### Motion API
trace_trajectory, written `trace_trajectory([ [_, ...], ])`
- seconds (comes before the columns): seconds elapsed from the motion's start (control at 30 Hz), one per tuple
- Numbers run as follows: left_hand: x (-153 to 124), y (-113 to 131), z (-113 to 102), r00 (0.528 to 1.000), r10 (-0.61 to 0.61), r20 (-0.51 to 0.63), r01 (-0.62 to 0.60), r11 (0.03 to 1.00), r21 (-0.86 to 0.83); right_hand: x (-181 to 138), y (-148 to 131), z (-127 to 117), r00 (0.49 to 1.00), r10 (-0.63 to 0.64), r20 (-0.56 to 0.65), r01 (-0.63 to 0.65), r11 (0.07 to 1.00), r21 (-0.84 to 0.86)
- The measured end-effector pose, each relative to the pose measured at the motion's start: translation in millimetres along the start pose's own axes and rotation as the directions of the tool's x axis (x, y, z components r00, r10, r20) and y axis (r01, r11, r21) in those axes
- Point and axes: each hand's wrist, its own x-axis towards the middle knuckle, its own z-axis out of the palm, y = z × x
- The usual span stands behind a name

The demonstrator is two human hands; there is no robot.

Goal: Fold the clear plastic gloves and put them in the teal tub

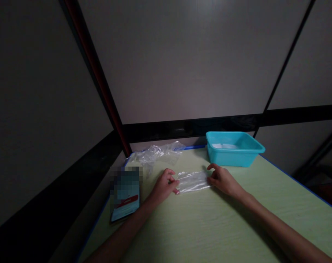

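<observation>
A small clear plastic bag [193, 181] lies flat on the pale green table [215, 223]. My left hand [163, 185] grips the bag's left end, fingers curled over it. My right hand [223, 179] pinches the bag's right end, fingers bent. Both hands rest low on the table, the bag stretched between them.
A turquoise plastic tub [233, 148] stands just behind my right hand, something white inside. A heap of crumpled clear bags [155, 153] lies at the back left corner. A phone [125, 195] stands at the left table edge. Grey partition walls close the back and left.
</observation>
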Motion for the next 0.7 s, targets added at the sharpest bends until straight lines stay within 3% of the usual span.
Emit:
trace_trajectory([
  [0.23, -1.2, 5.0, 1.2, 1.000, 0.004, -0.019, -0.003, 1.000, 0.030, -0.5, 1.7, 2.9, 0.998, -0.050, -0.042, 0.045, 0.993, -0.110],
  [0.4, -0.7, 7.8, 0.4, 1.000, -0.010, -0.023, 0.011, 0.999, 0.050, -0.1, 5.0, 3.3, 0.986, -0.153, -0.068, 0.145, 0.983, -0.115],
  [0.7, 3.5, 9.1, -6.7, 0.998, 0.000, -0.068, 0.013, 0.983, 0.185, -1.5, -0.1, -0.4, 0.985, -0.173, -0.009, 0.170, 0.977, -0.131],
])
